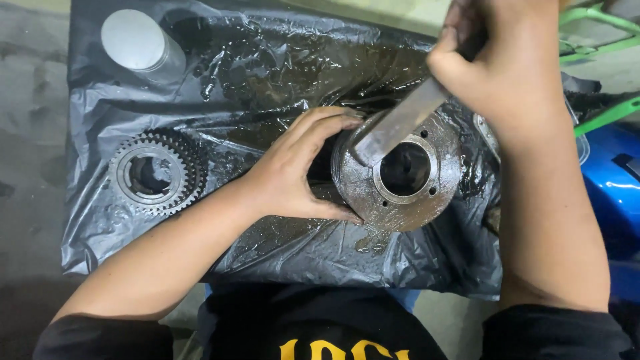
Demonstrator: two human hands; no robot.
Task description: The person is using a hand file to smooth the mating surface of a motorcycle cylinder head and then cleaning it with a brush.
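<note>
A round, oily metal hub (427, 200) with a central hole lies on a black plastic sheet (267, 80). My left hand (297, 167) cups its left rim, thumb below and fingers above. My right hand (503, 67) comes in from the upper right and grips a flat metal bar (397, 127), whose lower end rests on the hub's top face beside the hole. Oil glistens on the sheet around the hub.
A toothed gear ring (157, 175) lies on the sheet at the left. A grey metal cylinder (140, 43) stands at the upper left. Green metal tubing (600, 33) and a blue part (613, 180) sit at the right. Concrete floor surrounds the sheet.
</note>
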